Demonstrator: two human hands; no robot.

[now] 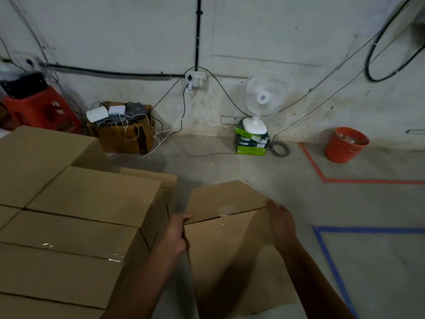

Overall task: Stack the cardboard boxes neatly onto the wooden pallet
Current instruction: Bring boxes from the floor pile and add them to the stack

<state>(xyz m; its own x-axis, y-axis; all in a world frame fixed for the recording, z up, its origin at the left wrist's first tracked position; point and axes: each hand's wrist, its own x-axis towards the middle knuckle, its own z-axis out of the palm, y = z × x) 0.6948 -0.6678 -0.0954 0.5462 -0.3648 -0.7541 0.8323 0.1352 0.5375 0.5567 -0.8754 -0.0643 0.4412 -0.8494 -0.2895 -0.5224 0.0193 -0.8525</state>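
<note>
Concrete floor (pixel 287 171), grey, taped red and blue, lies below us; our left hand (pixel 176 233) and right hand (pixel 281 224) clamp the sides of a smooth brown cardboard box (pixel 230 238), just beside stacked matching boxes (pixel 80 215).

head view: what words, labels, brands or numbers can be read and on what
Nothing is legible.
Logo on the fan hub: too blurred.
White labels on the green boxes: too small.
Dark print on the brown carton by the wall: blurred.
On the cardboard boxes: no print shows.
</note>
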